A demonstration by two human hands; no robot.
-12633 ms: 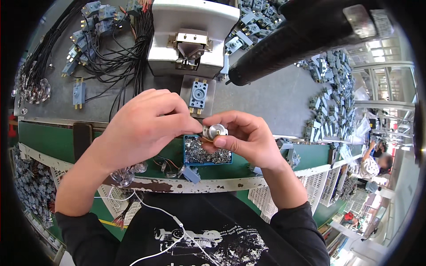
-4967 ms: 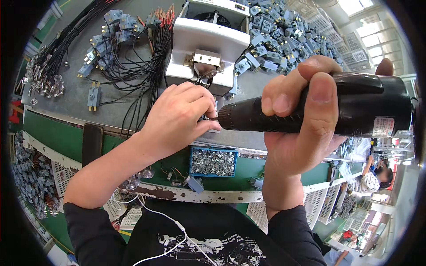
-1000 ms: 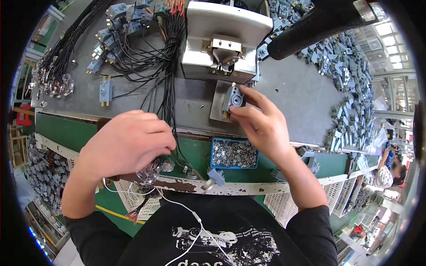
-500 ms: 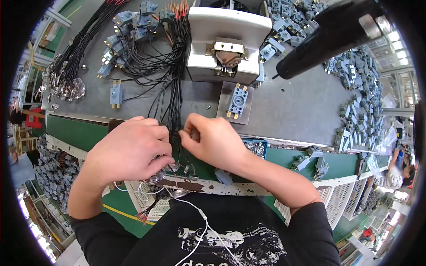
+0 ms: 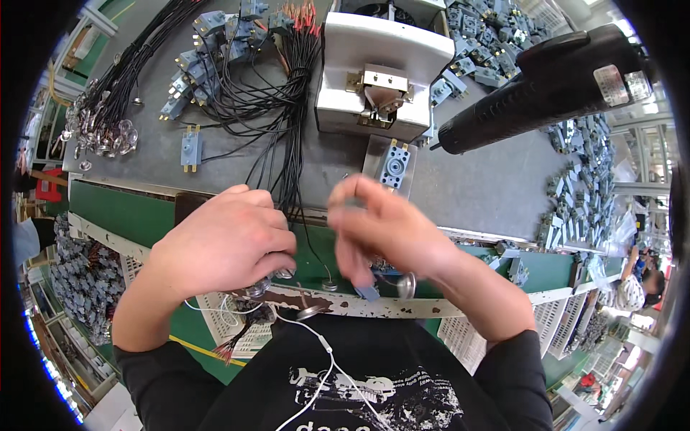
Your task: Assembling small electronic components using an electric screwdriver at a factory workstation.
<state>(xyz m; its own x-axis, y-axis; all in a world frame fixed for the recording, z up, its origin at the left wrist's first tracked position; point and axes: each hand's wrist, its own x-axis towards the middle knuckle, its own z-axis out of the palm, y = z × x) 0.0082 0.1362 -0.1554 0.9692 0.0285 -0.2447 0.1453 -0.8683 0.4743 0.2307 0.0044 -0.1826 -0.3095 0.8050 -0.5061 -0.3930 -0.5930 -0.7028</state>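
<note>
My left hand is closed, back upward, at the bench's front edge. Round metal-and-clear discs poke out under its fingers, where ends of the black wires run in. My right hand is lifted to the right of them, its fingers smeared by motion; whether it grips anything I cannot make out. A shiny disc hangs just below it. Near its fingertips lies a blue-grey switch block. Another disc on a wire rests on the green strip between my hands.
Behind my hands stands a white metal fixture, with a switch block on a plate before it. A black electric screwdriver hangs at the right. Heaps of blue-grey switches lie right; wired switches lie left.
My right hand has moved right, away from the left hand and the wire bundle. A disc now shows below it. The screwdriver appears farther down in view; my left hand stays closed.
</note>
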